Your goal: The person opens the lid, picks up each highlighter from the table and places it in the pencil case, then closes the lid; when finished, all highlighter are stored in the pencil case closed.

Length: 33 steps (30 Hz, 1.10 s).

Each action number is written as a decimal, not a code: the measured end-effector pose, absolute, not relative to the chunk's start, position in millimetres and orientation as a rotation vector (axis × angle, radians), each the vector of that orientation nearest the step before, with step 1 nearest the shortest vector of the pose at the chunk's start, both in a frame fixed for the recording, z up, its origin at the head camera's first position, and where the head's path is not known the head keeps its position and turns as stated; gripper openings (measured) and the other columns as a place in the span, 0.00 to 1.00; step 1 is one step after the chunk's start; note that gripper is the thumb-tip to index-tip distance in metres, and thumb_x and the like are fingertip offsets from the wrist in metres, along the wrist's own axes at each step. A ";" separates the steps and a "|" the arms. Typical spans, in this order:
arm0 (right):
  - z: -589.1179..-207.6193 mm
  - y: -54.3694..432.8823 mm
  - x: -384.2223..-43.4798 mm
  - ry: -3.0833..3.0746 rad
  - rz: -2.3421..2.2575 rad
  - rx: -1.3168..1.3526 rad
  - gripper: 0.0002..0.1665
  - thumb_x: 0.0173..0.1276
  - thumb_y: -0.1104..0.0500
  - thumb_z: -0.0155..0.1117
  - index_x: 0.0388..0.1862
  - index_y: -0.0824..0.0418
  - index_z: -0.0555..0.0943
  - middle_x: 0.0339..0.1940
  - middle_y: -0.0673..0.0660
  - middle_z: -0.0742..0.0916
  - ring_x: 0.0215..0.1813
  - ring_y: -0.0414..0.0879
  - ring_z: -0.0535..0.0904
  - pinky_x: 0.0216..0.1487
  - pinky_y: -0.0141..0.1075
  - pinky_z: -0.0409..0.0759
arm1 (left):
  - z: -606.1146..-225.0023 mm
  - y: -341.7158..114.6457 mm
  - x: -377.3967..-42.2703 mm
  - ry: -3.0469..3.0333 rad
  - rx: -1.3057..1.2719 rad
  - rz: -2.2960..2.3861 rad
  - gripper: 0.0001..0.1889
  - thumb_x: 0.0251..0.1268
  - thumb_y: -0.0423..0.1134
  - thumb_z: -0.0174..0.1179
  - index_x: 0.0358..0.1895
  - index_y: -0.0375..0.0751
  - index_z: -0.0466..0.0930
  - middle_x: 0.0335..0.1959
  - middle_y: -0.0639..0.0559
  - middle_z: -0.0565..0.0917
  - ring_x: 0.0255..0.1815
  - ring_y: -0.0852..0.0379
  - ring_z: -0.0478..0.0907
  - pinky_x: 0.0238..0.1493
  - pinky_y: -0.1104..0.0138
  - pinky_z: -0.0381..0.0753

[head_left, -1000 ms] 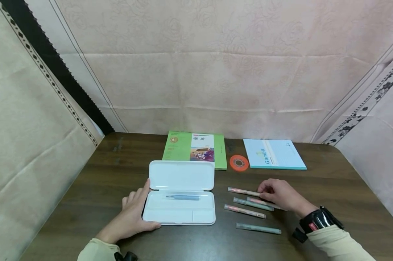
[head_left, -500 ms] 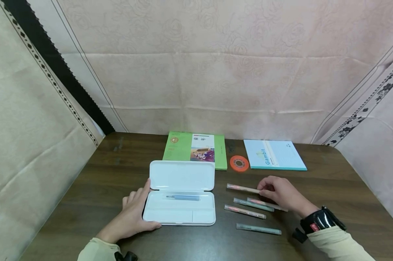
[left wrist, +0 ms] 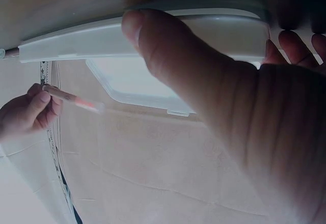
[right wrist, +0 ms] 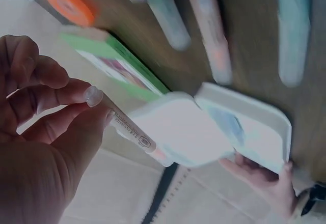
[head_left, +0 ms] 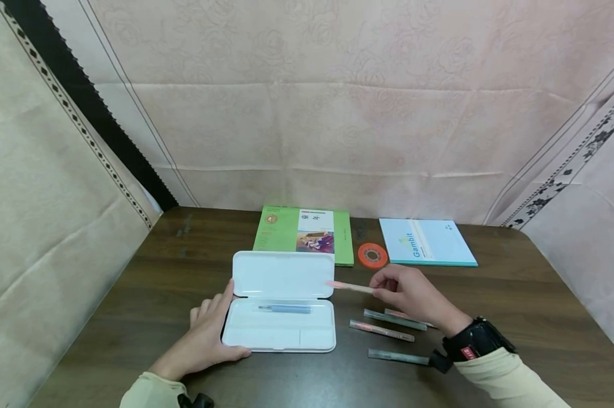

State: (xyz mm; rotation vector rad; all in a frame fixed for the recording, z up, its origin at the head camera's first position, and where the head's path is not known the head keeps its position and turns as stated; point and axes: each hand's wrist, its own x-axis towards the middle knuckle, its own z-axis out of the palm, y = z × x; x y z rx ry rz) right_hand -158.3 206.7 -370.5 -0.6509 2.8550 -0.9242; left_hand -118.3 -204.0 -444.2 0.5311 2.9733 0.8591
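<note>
A white pencil case [head_left: 284,275] lies unfolded on the table, with a blue pen [head_left: 289,309] in its tray. My left hand [head_left: 205,340] holds the case by its left side, thumb at the front edge and fingers along the far side. My right hand [head_left: 414,292] pinches a pale pink marker pen [head_left: 352,287] near one end, raised above the table. The pen's pink tip points left, in front of the lid's right edge. In the right wrist view, the held marker's clear end cap [right wrist: 93,96] shows at the fingertips.
Right of the case lie a green marker [head_left: 395,319], a pink marker [head_left: 381,330], another green marker [head_left: 396,356] and a partly hidden pink one [head_left: 396,313]. Behind are a green book [head_left: 276,229], an orange tape roll [head_left: 372,256] and a light blue notebook [head_left: 434,243].
My right hand has lifted the pink marker and carried it left, up to the lid's right edge. The left hand and the pencil case have stayed in place.
</note>
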 end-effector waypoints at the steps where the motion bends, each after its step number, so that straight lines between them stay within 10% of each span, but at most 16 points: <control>1: -370.3 201.0 -158.3 2.844 -0.929 -0.663 0.03 0.66 0.60 0.68 0.37 0.52 0.83 0.27 0.45 0.80 0.29 0.39 0.73 0.30 0.31 0.73 | -444.5 -203.9 -118.4 2.976 0.534 0.861 0.71 0.37 0.66 0.75 0.80 0.37 0.41 0.64 0.44 0.71 0.50 0.52 0.64 0.46 0.58 0.55; 33: -393.8 88.0 -153.8 2.764 -0.764 -0.888 0.02 0.65 0.56 0.69 0.36 0.53 0.86 0.32 0.43 0.80 0.36 0.43 0.77 0.38 0.30 0.73 | -444.7 -204.6 -117.6 2.992 0.542 0.870 0.70 0.37 0.65 0.76 0.80 0.37 0.41 0.63 0.45 0.72 0.48 0.54 0.63 0.44 0.59 0.54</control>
